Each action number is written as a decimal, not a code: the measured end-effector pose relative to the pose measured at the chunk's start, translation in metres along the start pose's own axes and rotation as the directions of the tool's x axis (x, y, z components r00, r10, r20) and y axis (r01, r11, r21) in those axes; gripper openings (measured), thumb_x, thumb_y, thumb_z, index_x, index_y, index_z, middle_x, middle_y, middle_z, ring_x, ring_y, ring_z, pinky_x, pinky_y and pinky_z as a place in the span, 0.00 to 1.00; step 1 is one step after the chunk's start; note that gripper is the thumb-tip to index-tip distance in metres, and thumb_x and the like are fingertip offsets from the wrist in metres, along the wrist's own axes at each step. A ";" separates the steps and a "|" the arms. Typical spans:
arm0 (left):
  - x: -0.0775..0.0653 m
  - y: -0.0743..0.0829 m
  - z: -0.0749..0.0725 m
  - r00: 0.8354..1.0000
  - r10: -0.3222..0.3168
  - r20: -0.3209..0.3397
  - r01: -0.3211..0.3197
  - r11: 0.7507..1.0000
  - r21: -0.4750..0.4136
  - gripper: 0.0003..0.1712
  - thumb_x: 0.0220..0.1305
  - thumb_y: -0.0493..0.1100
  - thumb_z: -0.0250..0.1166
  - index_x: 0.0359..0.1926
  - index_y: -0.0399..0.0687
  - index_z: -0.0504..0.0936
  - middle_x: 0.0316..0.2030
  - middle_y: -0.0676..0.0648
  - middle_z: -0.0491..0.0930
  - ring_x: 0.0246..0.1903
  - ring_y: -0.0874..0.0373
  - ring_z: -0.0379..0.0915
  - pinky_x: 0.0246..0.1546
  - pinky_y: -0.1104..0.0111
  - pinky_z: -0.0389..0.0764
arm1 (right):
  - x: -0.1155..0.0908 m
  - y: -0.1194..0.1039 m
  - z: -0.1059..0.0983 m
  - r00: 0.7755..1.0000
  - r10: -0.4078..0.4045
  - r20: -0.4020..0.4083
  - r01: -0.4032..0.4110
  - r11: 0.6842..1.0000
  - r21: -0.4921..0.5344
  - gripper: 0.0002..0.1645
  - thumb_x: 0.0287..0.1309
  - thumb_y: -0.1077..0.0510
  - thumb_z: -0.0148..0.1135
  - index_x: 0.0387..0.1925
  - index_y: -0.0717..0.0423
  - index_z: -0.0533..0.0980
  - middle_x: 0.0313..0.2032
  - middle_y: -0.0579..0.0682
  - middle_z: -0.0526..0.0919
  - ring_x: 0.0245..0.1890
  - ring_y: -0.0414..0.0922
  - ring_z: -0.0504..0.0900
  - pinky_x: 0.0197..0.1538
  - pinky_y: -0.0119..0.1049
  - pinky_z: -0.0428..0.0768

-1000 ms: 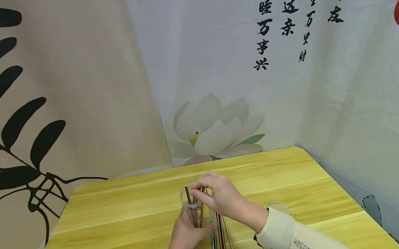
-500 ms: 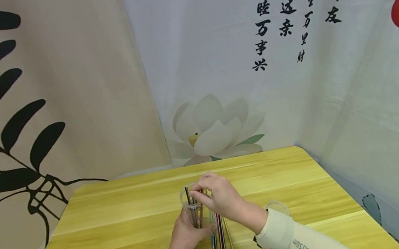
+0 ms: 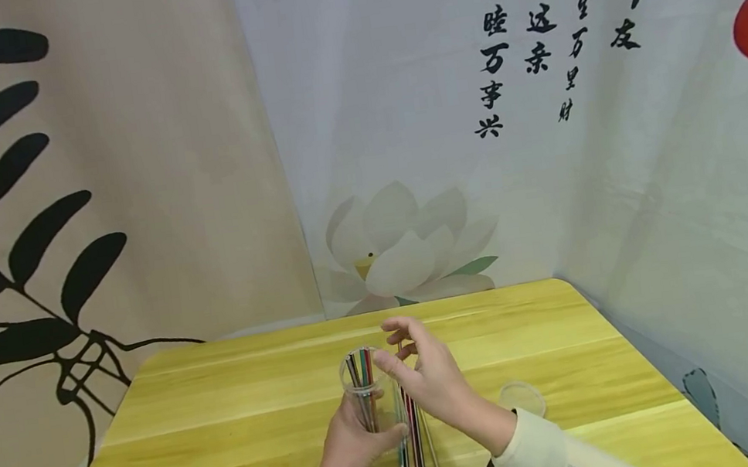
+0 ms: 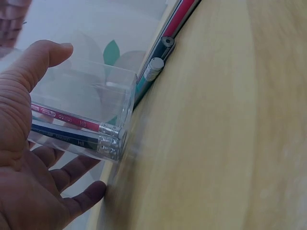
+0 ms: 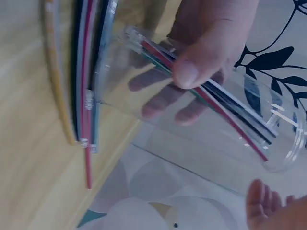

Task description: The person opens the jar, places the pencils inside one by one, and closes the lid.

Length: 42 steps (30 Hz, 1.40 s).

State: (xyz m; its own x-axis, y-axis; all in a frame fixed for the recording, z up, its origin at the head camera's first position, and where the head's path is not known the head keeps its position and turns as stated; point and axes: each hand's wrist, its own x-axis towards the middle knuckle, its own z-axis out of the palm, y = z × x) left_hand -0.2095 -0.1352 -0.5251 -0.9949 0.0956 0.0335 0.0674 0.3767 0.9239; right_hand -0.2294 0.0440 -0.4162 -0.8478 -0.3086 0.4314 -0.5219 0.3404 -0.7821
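My left hand [image 3: 352,445] grips a clear plastic cup [image 3: 365,388] around its lower side, thumb on the right, and tilts it. Several pencils [image 4: 67,117] stand inside, eraser ends at the bottom; dark, green and red tips show at the mouth in the head view. Just right of the rim is my right hand [image 3: 437,378], its fingers loosely bent with nothing between them. Below that hand, a row of loose pencils [image 3: 417,446] lies on the table, partly hidden by it. In the right wrist view, my right fingers [image 5: 268,201] appear beyond the cup's mouth.
A round clear lid [image 3: 522,400] lies on the wooden table [image 3: 229,423] beside my right forearm. One gold-coloured pencil [image 3: 434,456] lies at the right of the row. A printed cloth backdrop [image 3: 400,105] hangs behind the table's far edge.
My right hand has let go of a pencil at the cup's mouth and moved slightly right, its fingers spreading. Green and red tips now show in the cup. My left hand stays on the cup.
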 end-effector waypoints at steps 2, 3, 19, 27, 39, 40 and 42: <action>0.001 0.001 0.001 1.000 -0.003 0.000 0.003 1.000 0.006 0.46 0.51 0.54 0.86 0.68 0.54 0.73 0.64 0.44 0.83 0.63 0.43 0.78 0.61 0.44 0.82 | -0.003 0.005 -0.003 0.994 0.100 0.046 -0.102 0.994 0.036 0.27 0.75 0.49 0.66 0.67 0.55 0.72 0.59 0.50 0.82 0.53 0.45 0.82 0.53 0.34 0.84; 0.001 0.001 0.001 1.000 -0.006 0.005 0.006 1.000 0.003 0.47 0.51 0.54 0.86 0.68 0.53 0.72 0.64 0.44 0.83 0.62 0.43 0.78 0.60 0.45 0.82 | -0.005 0.009 -0.004 0.989 0.126 0.083 -0.130 0.991 0.037 0.26 0.75 0.48 0.66 0.66 0.56 0.72 0.57 0.51 0.83 0.53 0.45 0.82 0.52 0.33 0.83; 0.002 -0.004 0.000 0.999 -0.001 -0.032 0.001 1.000 0.010 0.45 0.49 0.55 0.86 0.65 0.50 0.75 0.62 0.45 0.84 0.59 0.47 0.81 0.60 0.46 0.84 | -0.010 0.028 -0.003 0.925 0.228 0.305 -0.198 0.972 -0.126 0.25 0.61 0.47 0.80 0.41 0.58 0.74 0.32 0.45 0.80 0.30 0.35 0.74 0.31 0.27 0.75; 0.005 -0.004 0.000 0.999 0.009 -0.037 -0.008 1.000 0.010 0.47 0.49 0.56 0.86 0.66 0.48 0.74 0.61 0.44 0.85 0.57 0.49 0.84 0.59 0.50 0.86 | -0.005 0.028 0.000 0.928 0.204 0.313 -0.167 0.976 -0.141 0.38 0.59 0.43 0.81 0.59 0.60 0.73 0.46 0.52 0.82 0.43 0.47 0.81 0.37 0.30 0.80; 0.004 0.005 0.006 0.998 -0.033 -0.047 0.035 0.999 0.033 0.56 0.49 0.64 0.85 0.73 0.49 0.69 0.64 0.39 0.84 0.59 0.42 0.86 0.60 0.46 0.86 | -0.003 0.033 -0.005 0.931 0.140 0.338 -0.081 0.980 -0.183 0.51 0.55 0.49 0.83 0.74 0.60 0.69 0.60 0.56 0.83 0.53 0.52 0.83 0.48 0.39 0.87; 0.003 0.005 0.006 0.998 -0.034 -0.059 0.036 0.998 0.046 0.56 0.48 0.63 0.86 0.72 0.49 0.70 0.63 0.39 0.85 0.58 0.42 0.86 0.60 0.46 0.86 | -0.003 0.034 -0.005 0.928 0.145 0.343 -0.081 0.977 -0.195 0.52 0.54 0.49 0.84 0.75 0.60 0.69 0.59 0.56 0.83 0.53 0.51 0.83 0.47 0.37 0.87; 0.003 0.005 0.007 0.995 -0.036 -0.089 0.042 0.997 0.069 0.56 0.45 0.63 0.87 0.70 0.48 0.72 0.61 0.39 0.87 0.56 0.43 0.87 0.59 0.47 0.87 | -0.005 0.036 -0.003 0.924 0.157 0.349 -0.080 0.971 -0.226 0.52 0.51 0.50 0.86 0.74 0.60 0.70 0.58 0.56 0.84 0.52 0.49 0.84 0.46 0.33 0.85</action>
State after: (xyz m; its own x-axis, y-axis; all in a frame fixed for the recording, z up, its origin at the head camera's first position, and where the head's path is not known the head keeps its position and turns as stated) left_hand -0.2113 -0.1267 -0.5234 -0.9994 -0.0005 0.0339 0.0302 0.4434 0.8958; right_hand -0.2443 0.0606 -0.4447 -0.8324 -0.5413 0.1187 -0.4602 0.5559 -0.6923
